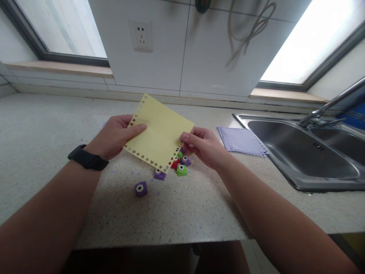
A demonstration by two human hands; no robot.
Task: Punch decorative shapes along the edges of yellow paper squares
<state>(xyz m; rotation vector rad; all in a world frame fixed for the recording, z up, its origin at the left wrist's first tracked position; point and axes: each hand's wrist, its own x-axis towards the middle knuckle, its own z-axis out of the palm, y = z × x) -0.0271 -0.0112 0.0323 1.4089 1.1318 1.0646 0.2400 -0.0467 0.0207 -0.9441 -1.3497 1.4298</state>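
Note:
A yellow sheet of paper [159,131] is held up above the counter, with small flower, heart and star shapes cut along several of its edges. My left hand [115,137] grips its left edge, thumb on top. At the right edge my right hand [203,146] is closed around a small purple craft punch [184,137], mostly hidden by the fingers. Beneath the sheet's lower corner lie more craft punches: a green one [181,170], a red one [175,163] and a purple one [186,160]. Another purple punch [140,188] sits apart, nearer the counter's front.
A stack of punched lilac paper sheets [242,140] lies on the right, against the rim of a steel sink [281,167] with a faucet [313,118]. Tiny paper bits dot the speckled counter [171,217]. A wall socket [141,36] and coiled cord [252,28] are behind.

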